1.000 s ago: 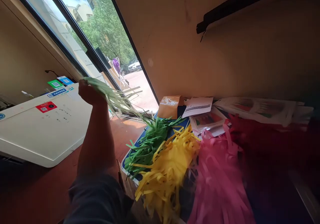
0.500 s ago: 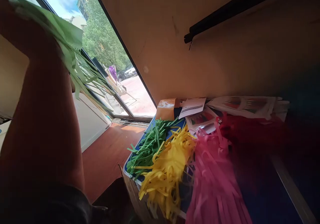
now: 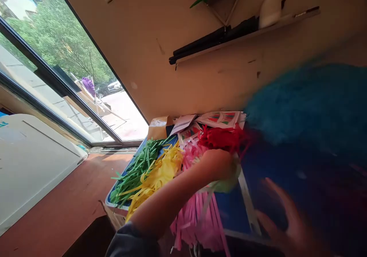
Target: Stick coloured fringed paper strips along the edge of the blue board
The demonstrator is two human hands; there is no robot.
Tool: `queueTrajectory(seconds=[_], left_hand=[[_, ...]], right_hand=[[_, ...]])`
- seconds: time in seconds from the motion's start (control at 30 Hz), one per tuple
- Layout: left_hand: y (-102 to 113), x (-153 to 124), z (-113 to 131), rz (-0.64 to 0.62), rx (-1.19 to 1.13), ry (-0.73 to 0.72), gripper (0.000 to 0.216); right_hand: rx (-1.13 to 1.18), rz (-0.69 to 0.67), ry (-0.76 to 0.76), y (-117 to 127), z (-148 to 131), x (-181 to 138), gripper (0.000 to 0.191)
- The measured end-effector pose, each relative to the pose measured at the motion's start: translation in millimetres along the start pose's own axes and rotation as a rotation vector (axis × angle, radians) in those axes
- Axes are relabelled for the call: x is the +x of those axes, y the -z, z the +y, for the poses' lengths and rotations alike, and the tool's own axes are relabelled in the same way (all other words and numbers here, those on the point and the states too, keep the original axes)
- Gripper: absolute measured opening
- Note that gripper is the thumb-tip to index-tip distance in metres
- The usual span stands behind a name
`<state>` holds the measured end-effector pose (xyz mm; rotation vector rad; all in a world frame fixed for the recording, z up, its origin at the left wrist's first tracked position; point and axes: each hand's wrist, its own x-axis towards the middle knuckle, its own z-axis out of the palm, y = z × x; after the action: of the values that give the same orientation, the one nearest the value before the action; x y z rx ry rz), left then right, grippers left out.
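Note:
My left hand (image 3: 219,164) reaches across the piles, closed on a bunch of pale green paper fringe (image 3: 226,183) that hangs just over the pink fringe (image 3: 197,213) and the blue board (image 3: 233,211). On the board lie dark green fringe (image 3: 137,169), yellow fringe (image 3: 157,173) and red fringe (image 3: 225,137) side by side. My right hand (image 3: 282,213) is at the lower right, smeared by motion, under a large blurred mass of blue fringe (image 3: 309,108). I cannot make out whether it grips the blue fringe.
Printed sheets (image 3: 220,117) and a brown paper bag (image 3: 159,126) lie at the back against the wall. A white appliance lid (image 3: 31,161) stands at the left under the window (image 3: 57,69). A wall shelf carries black rods (image 3: 212,41).
My left hand, raised high at the left with the pale green fringe, has swung down and right onto the piles. The view has turned right; blue fringe and my right hand have come in.

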<state>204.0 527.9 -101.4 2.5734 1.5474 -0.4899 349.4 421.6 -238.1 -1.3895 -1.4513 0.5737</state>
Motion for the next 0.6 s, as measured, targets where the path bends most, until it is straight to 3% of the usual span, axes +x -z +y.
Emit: queueTrajectory(seconds=[0.1,0.17,0.33,0.5,0.6], left_hand=[[5,21,33,-0.125,-0.024,-0.08,0.023],[11,32,49,-0.168,-0.039,-0.103,0.022],[10,55,75,-0.172,-0.095,-0.06,0.027],[1,65,84,-0.127,-0.102,-0.015,0.034],[-5,65,77,-0.126,-0.093,-0.104,0.027]], right_hand=[[0.322,-0.026,-0.251,-4,-17,20,0.087],[0.514,-0.069,-0.405,-2,-21,32,0.09],[0.647,-0.231,-0.561,26,2,46,0.049],[0.588,-0.157,-0.56,59,45,58,0.031],[0.511,-0.064,-0.531,80,63,62,0.03]])
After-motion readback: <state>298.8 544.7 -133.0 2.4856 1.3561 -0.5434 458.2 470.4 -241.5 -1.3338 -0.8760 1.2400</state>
